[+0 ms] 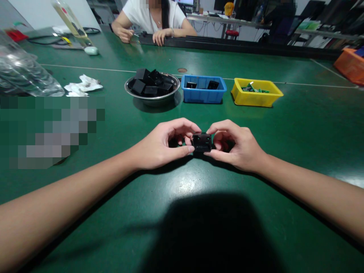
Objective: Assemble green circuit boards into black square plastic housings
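Green matting covers the workbench (284, 125). At frame centre the left hand (159, 146) and right hand (237, 148) both pinch a small black plastic housing (201, 142). Beyond stand a steel bowl (152, 96) of black parts, a blue bin (203, 90) and a yellow bin (256, 93); nothing blocks the hands.

Head-worn view, forward and down, close over left hand (159, 147) and right hand (239, 147)

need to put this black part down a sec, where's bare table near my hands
Bare green table between your forearms, just below the black part that left hand and right hand pinch. Also the strip from your hands up to steel bowl, blue bin and yellow bin. Crowded far left: plastic bag, crumpled tissue.
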Available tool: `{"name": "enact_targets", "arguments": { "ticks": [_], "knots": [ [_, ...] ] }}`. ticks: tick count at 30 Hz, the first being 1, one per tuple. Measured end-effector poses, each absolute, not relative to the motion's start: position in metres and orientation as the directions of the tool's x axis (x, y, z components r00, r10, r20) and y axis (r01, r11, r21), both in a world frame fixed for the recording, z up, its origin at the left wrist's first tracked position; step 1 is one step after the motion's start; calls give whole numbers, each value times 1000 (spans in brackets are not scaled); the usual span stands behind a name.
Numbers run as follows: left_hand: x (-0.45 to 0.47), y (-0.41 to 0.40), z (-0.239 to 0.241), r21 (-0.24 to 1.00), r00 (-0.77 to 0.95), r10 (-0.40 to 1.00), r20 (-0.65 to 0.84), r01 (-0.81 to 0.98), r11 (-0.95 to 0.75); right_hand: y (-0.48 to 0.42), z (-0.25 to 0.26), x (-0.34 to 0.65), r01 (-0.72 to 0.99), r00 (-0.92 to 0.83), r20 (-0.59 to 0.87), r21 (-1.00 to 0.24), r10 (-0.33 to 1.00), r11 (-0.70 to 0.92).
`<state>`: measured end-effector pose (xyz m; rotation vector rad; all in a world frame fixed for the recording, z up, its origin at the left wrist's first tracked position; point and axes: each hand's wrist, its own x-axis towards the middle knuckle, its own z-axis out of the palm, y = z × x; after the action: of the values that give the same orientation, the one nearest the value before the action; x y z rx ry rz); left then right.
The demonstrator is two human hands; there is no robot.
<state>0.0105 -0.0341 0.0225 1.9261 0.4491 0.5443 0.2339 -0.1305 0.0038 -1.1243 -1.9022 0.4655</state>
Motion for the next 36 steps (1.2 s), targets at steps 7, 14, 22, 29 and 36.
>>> {"name": "enact_targets", "arguments": {
  "ticks": [7, 14, 22, 29, 36],
  "knots": [
    [11, -34, 23, 906, 826, 529, 192, 58, -419, -130, 3, 234, 524, -234, 478, -671, 847, 524],
    [11, -35, 22, 916, 822, 542, 172, 69, -396, -130, 3, 234, 519, -231, 472, -679, 850, 519],
    [10, -35, 22, 914, 831, 529, 176, 63, -402, -130, 4, 233, 509, -239, 471, -684, 849, 522],
    [11, -34, 23, 908, 830, 528, 178, 68, -413, -130, 4, 233, 504, -238, 462, -693, 854, 515],
    [11, -33, 21, 898, 839, 503, 206, 42, -438, -130, 4, 233, 503, -246, 461, -691, 853, 519]
  ]
}}
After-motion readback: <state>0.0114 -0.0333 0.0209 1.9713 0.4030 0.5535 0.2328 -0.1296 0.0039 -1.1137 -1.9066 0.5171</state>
